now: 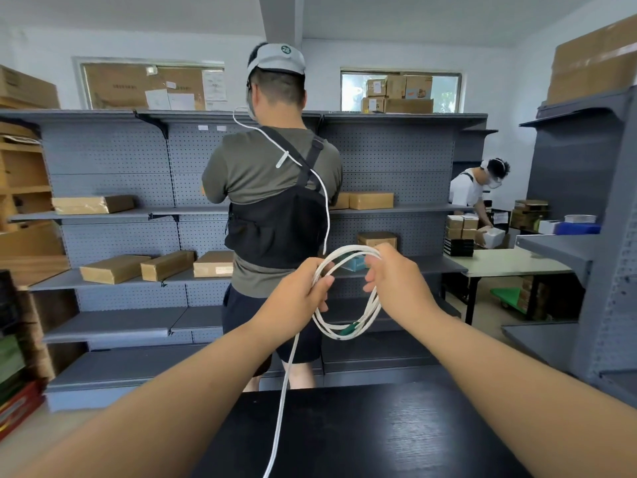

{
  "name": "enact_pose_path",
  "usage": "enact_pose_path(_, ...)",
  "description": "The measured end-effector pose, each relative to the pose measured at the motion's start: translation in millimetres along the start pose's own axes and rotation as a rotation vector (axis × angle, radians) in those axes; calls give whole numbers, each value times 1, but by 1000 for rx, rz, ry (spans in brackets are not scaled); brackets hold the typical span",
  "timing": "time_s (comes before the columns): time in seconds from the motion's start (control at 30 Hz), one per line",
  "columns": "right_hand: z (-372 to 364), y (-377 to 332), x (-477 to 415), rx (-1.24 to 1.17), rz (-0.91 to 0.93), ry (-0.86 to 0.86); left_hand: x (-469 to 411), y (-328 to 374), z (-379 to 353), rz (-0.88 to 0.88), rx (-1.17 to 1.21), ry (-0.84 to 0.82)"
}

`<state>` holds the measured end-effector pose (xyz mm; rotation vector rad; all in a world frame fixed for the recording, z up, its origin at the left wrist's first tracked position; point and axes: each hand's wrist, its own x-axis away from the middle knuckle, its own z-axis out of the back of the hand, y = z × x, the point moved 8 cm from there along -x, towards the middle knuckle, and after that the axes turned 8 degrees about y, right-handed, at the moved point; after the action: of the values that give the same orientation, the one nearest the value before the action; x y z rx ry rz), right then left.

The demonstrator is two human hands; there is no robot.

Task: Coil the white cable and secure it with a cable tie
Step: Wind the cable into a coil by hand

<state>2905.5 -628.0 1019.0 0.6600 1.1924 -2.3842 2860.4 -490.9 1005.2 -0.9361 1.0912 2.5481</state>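
The white cable (348,327) hangs in several loops between my hands, held up in the air above a black table (379,432). My left hand (301,291) grips the loops on their left side. My right hand (393,277) pinches the top of the coil on its right side. A green piece (348,328) sits on the bottom of the loops. One loose strand (281,408) drops from my left hand down past the table's left edge and out of the frame. No cable tie is visible.
A person (275,208) stands with their back to me right behind the table, facing grey shelves (120,212) with cardboard boxes. Another person (475,191) works at a table at the right. A grey shelf unit (586,236) stands at the right.
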Motion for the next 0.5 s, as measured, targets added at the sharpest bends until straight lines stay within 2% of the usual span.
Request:
enact_pose_path(0.27,13,16,5,-217,-136,36,5,16,1,1,35,37)
enact_pose_path(0.4,11,21,9,-200,-133,0,6,27,1,29,62,80)
enact_pose_path(0.5,8,25,12,-216,-138,-50,6,33,1,10,-38,110)
